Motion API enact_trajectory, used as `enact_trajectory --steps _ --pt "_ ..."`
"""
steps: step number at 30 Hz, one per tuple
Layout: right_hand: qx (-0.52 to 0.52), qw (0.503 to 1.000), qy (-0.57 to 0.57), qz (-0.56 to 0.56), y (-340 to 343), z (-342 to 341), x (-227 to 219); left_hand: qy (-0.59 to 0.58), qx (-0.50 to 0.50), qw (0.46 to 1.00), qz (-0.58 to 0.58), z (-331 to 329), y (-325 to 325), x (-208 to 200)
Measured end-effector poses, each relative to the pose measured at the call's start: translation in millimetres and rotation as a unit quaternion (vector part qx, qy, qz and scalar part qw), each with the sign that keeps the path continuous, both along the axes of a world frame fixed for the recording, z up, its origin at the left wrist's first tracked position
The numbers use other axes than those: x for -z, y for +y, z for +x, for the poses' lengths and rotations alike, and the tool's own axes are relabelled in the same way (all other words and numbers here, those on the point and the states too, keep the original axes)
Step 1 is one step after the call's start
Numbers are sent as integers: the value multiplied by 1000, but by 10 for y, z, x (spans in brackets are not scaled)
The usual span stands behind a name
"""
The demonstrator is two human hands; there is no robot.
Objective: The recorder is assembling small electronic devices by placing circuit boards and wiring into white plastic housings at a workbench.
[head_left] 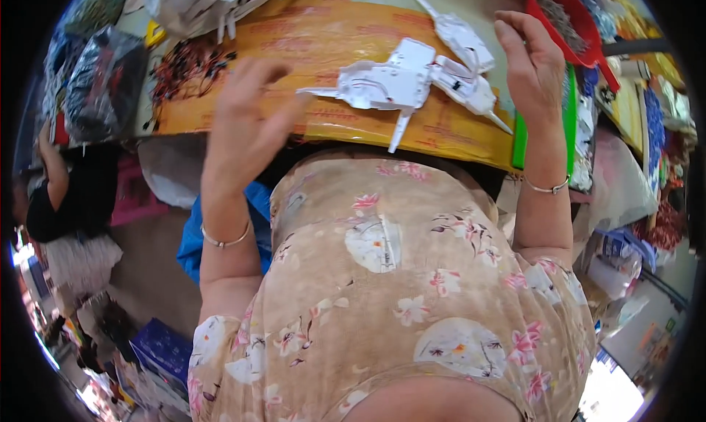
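Note:
My left hand (pixel 246 124), blurred, hovers over the table's front edge with thumb and fingers apart, between a tangle of red and black wires and the white parts. My right hand (pixel 535 73) is raised beside a red handled scoop (pixel 597 54) of small grey pieces. Its thumb and fingertips come together; whatever may be between them is too small to see. Between my hands lie a white plastic shell (pixel 382 80) with narrow pointed arms, a second shell (pixel 460 36) behind it, and a third shell (pixel 467 87) with a small dark part inside. Neither hand touches them.
Yellow-brown tape covers the tabletop (pixel 257 102). The wires (pixel 187 69) lie at left, below a bag of white parts (pixel 195 6). A green tray (pixel 570 120) stands beside my right wrist. Dark plastic bags (pixel 107 80) are at far left, near another person's arm (pixel 53 165).

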State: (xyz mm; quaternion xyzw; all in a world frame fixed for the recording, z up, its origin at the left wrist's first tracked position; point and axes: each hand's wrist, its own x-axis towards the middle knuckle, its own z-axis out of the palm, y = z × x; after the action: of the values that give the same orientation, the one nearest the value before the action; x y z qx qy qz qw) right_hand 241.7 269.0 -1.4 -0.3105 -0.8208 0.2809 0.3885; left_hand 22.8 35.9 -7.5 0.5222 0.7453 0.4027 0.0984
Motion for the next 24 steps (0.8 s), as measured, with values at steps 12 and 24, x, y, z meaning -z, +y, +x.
enact_trajectory --steps 12,24 --pt "-47 931 -360 -29 -324 337 164 -3 204 963 -177 18 735 108" --pt "-48 947 -317 29 318 -218 356 100 159 972 -144 384 1216 327"
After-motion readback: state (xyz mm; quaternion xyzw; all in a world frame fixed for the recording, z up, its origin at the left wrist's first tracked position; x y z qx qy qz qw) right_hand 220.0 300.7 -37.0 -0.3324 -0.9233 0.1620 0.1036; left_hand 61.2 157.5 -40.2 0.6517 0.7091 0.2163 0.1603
